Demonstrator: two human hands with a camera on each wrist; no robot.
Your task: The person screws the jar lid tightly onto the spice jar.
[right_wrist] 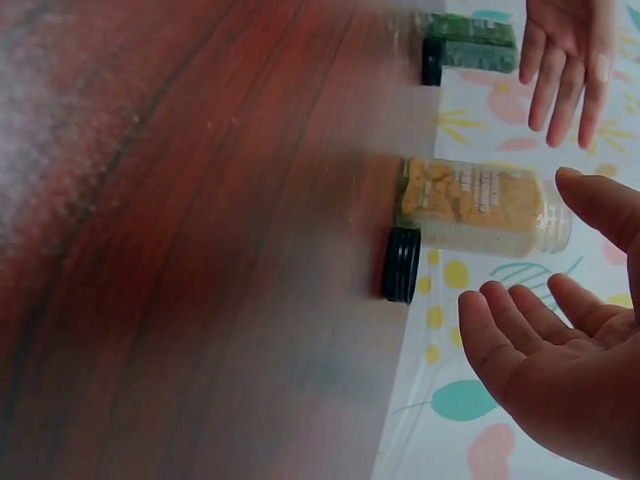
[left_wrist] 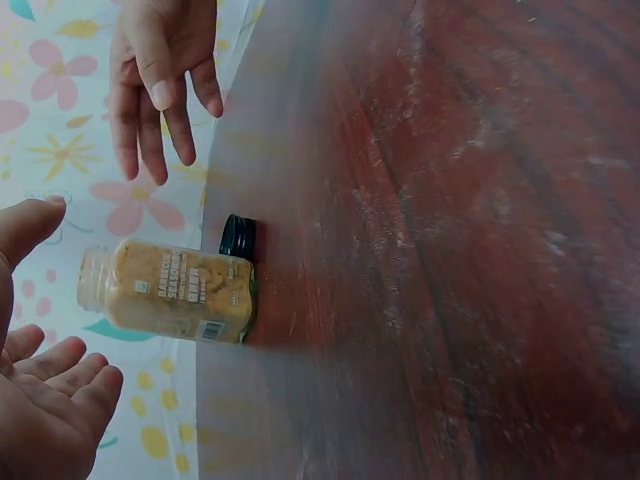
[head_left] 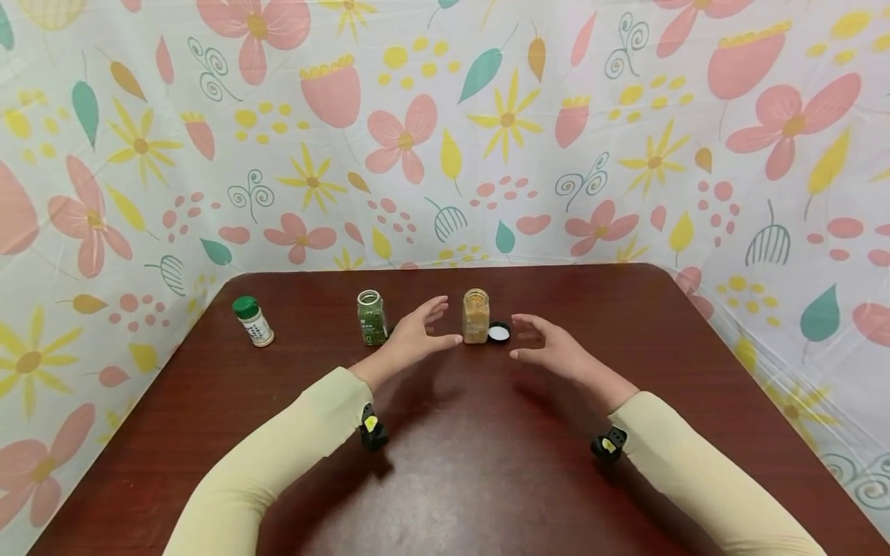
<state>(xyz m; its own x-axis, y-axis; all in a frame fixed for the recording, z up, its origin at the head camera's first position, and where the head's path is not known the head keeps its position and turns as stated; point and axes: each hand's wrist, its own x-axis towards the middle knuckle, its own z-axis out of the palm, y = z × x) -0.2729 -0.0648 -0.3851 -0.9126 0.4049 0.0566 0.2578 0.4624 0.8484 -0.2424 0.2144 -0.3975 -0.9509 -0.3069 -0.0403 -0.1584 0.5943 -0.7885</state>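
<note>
An uncapped glass jar of orange-yellow seasoning [head_left: 476,318] stands upright on the table, between my two hands. Its black lid [head_left: 498,333] lies just to its right, white inside facing up. My left hand [head_left: 416,337] hovers at the jar's left with relaxed fingers and holds nothing. On the other side my right hand [head_left: 552,347] is held near the lid, fingers apart, also holding nothing. In the left wrist view the seasoning jar [left_wrist: 180,290] shows its printed label, and a gap separates it from the fingers. The right wrist view shows the lid [right_wrist: 401,265] beside the jar's base.
Left of my left hand stands an uncapped jar of green herbs [head_left: 372,318]; its black lid [right_wrist: 432,62] shows beside it in the right wrist view. Farther left is a shaker bottle with a green cap [head_left: 253,320]. A flowered curtain [head_left: 445,139] hangs behind the dark table [head_left: 445,463].
</note>
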